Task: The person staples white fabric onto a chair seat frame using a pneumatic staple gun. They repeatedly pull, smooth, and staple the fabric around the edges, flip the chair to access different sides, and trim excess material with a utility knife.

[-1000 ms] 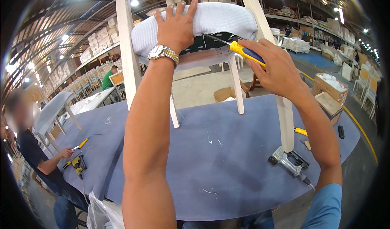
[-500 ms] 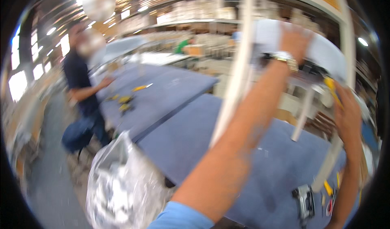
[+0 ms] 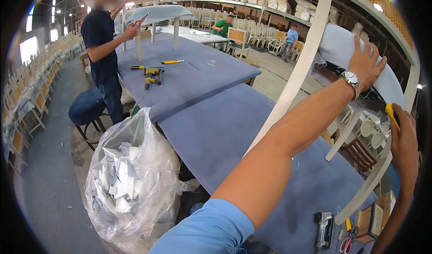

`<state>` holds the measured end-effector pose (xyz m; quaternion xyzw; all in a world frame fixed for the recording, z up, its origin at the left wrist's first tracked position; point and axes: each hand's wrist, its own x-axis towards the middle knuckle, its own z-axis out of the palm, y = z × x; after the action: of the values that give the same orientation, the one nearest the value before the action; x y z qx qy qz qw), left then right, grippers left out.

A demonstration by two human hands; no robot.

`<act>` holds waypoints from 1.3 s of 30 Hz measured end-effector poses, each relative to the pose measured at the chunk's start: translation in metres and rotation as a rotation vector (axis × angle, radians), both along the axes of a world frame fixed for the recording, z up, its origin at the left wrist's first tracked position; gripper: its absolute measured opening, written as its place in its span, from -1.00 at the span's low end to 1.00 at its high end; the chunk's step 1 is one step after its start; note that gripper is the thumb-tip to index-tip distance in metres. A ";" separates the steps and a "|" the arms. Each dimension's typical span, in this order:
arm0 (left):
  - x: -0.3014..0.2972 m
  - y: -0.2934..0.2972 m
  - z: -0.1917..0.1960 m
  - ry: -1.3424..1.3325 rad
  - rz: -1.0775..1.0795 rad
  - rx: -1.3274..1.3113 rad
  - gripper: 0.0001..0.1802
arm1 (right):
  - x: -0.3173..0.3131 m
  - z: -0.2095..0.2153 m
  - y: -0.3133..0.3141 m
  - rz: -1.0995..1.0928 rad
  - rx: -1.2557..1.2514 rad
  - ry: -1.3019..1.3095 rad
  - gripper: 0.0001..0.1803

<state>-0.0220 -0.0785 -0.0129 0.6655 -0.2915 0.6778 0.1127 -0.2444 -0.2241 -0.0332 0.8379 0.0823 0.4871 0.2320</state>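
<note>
Chair, pale wood, padded seat, under two hands

Chair (image 3: 292, 85): upright on the blue-covered near table (image 3: 225, 128), toward the right; woven panel in the back. Seat (image 3: 335, 42): pale blue-grey, rounded.
Left hand (image 3: 366, 67): laid over the seat, fingers spread apart, clamped on nothing; steel-banded wristwatch (image 3: 351, 79) at the wrist.
Right hand (image 3: 403, 134): closed around a yellow-handled tool (image 3: 392, 113) near the seat's lower edge; tip hidden.
Beside the chair's foot: one silver-and-black staple gun (image 3: 324, 231); red-handled scissors (image 3: 345, 245); one open box (image 3: 371, 222) nearby.
Left of the table: one clear plastic bag (image 3: 157, 204), filled with white and grey scraps (image 3: 123, 173).
Far table (image 3: 202, 74), blue-covered: one yellow-and-black staple gun (image 3: 151, 77); one yellow cutter (image 3: 172, 61); a second chair (image 3: 168, 13), padded. Co-worker (image 3: 100, 47) in dark shirt alongside, slim dark item in hand. Blue tufted stool (image 3: 87, 105) behind.
Background: one person in green (image 3: 222, 26); rows of chairs.
</note>
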 end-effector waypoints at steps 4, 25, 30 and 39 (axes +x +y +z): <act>0.000 0.001 -0.002 -0.006 0.019 0.012 -0.43 | -0.013 0.013 0.052 -0.224 -0.098 0.094 -0.49; 0.011 -0.005 0.006 0.068 0.020 0.012 -0.46 | 0.004 0.030 0.004 -0.081 -0.363 0.002 -0.55; 0.022 -0.002 0.010 0.068 0.042 0.023 -0.46 | 0.007 0.036 0.013 -0.121 -0.108 0.151 -0.57; -0.009 0.013 0.003 0.091 0.029 0.048 -0.35 | 0.037 0.044 -0.054 0.083 -0.326 0.238 -0.39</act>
<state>-0.0308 -0.0658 -0.0098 0.7023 -0.2926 0.6412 0.1000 -0.2074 -0.2778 0.0109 0.8368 0.2213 0.3743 0.3328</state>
